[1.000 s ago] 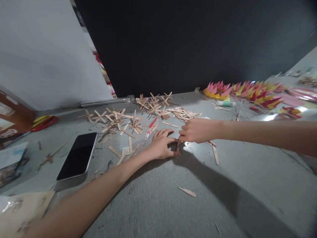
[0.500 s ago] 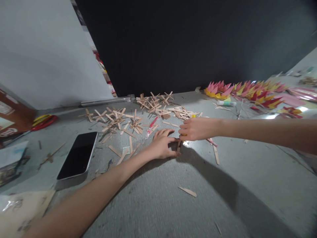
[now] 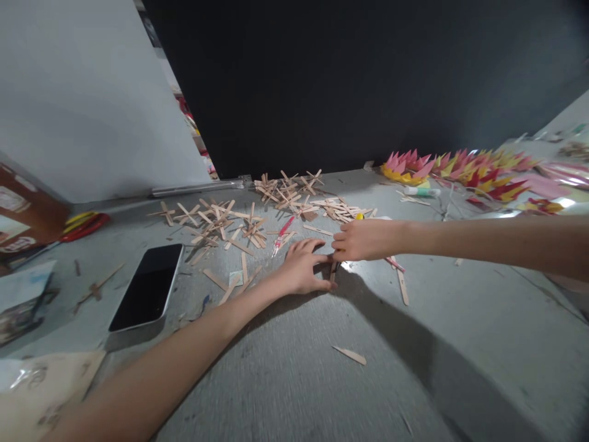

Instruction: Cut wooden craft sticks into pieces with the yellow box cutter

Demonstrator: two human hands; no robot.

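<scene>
My left hand (image 3: 304,268) rests on the grey tabletop, its thumb and index finger pinching a short wooden craft stick (image 3: 333,274) that stands out between them. Above that stick, my right hand (image 3: 355,240) is closed around a yellow cutter knife (image 3: 359,217); only its yellow end and a dark bit by the stick show, the rest hidden in the fist. The two hands nearly touch at the stick. Behind them lies a pile of craft sticks (image 3: 340,210), many joined into crosses (image 3: 216,220). A pink-and-clear pen-like item (image 3: 284,233) lies beyond the left hand.
A phone (image 3: 146,288) lies left of my left forearm. Paper flower crowns (image 3: 409,167) and a glue stick (image 3: 421,192) are at the back right. One pointed stick piece (image 3: 350,355) lies in front. A dark panel (image 3: 322,86) closes off the back; a brown box (image 3: 27,212) stands left.
Both hands stay at nearly the same place on the stick. The yellow part below the right fist has gone out of sight, and the view has shifted very slightly.
</scene>
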